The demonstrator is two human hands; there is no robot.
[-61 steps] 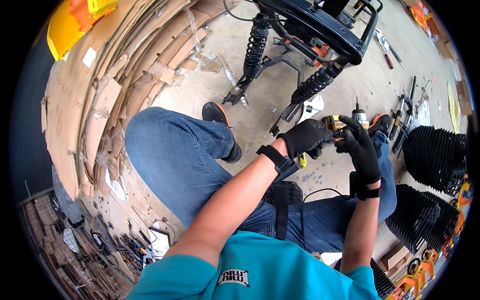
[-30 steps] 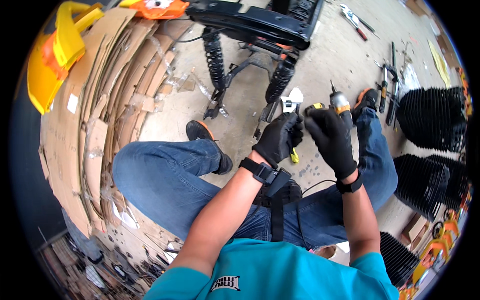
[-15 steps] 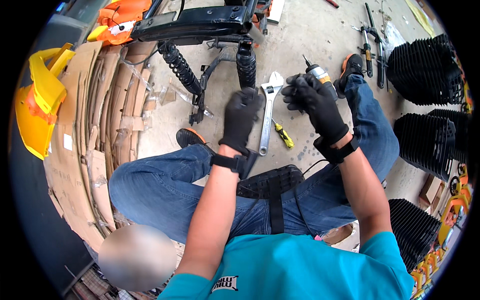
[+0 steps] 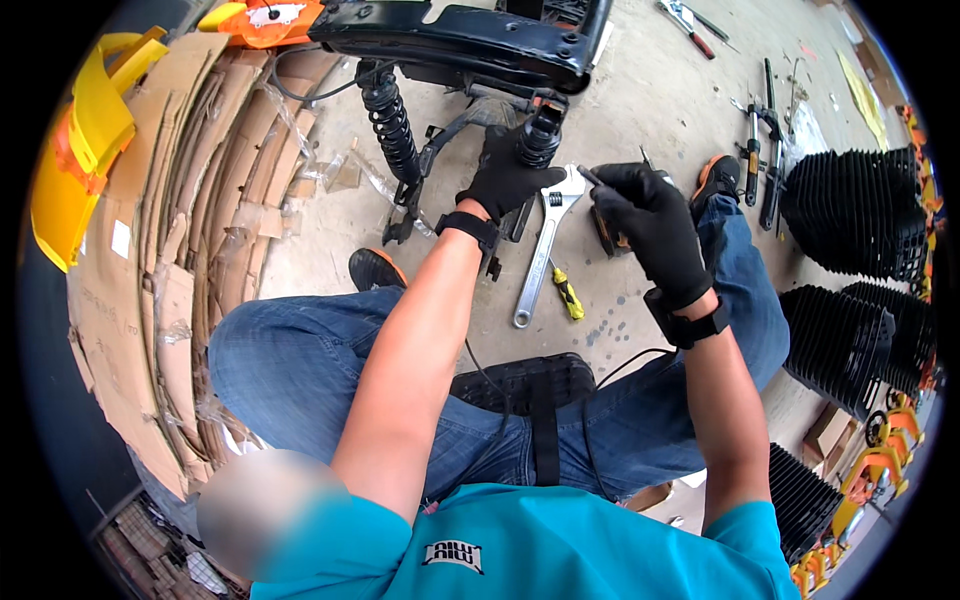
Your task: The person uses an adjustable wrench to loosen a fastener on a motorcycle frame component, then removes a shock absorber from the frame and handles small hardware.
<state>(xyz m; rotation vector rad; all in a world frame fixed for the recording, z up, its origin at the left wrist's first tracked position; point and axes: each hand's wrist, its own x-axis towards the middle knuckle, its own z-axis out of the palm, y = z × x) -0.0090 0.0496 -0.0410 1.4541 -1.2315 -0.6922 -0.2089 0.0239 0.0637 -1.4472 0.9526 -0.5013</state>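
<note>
My gloved left hand (image 4: 500,170) is closed around the lower part of the right shock absorber (image 4: 542,128) on a black vehicle frame (image 4: 445,40); the left shock (image 4: 390,120) stands beside it. My gloved right hand (image 4: 650,225) pinches a small dark bolt-like piece (image 4: 590,176) near the adjustable wrench (image 4: 542,260), which lies on the floor between both hands. A yellow-black screwdriver (image 4: 568,295) lies by the wrench. A power drill (image 4: 610,230) sits behind my right hand, mostly hidden.
Stacked cardboard (image 4: 160,250) and yellow plastic panels (image 4: 80,140) line the left. On the right are fork tubes (image 4: 770,160), stacked black grilles (image 4: 850,210) and yellow-orange parts (image 4: 880,470). Pliers (image 4: 690,30) lie at the back. My bent legs flank the work.
Both hands have left the drill. My left hand has moved up and forward onto the right shock. My right hand has moved slightly right, fingers still curled. The view has shifted, revealing the wrench.
</note>
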